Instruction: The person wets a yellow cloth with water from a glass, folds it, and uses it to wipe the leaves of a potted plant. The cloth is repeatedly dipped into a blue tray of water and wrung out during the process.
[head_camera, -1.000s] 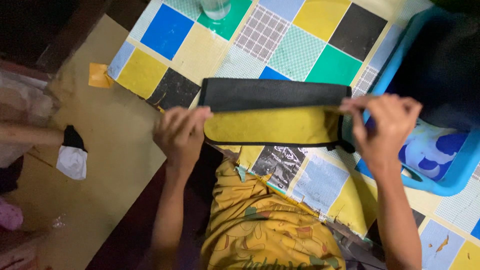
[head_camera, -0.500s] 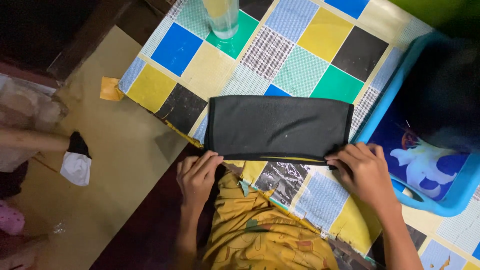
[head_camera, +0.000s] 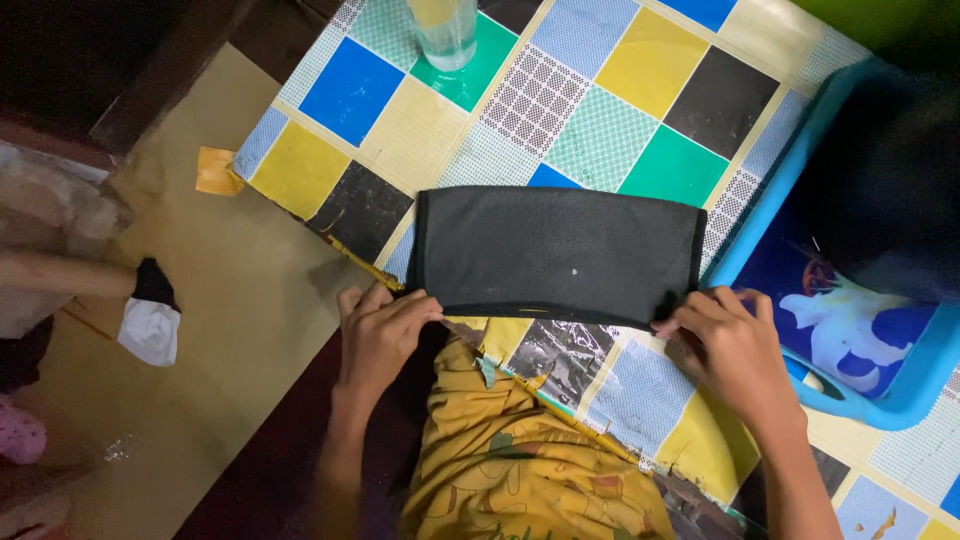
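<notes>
A folded black cloth (head_camera: 555, 255) lies flat on a table covered with a checked cloth of blue, yellow, green and black squares (head_camera: 620, 90). My left hand (head_camera: 385, 335) pinches its near left corner. My right hand (head_camera: 730, 350) pinches the near right corner. Both hands rest at the cloth's near edge, by the table's worn front edge.
A blue plastic basket (head_camera: 925, 385) holding dark fabric stands at the right, close to my right hand. A clear drinking glass (head_camera: 442, 30) stands at the far side. On the floor at left another person's arm (head_camera: 60, 275) holds a black and white cloth (head_camera: 150, 315).
The cloth was held open showing its yellow inner side; it has been folded shut and laid flat, black side up. Both hands moved down to its near corners.
</notes>
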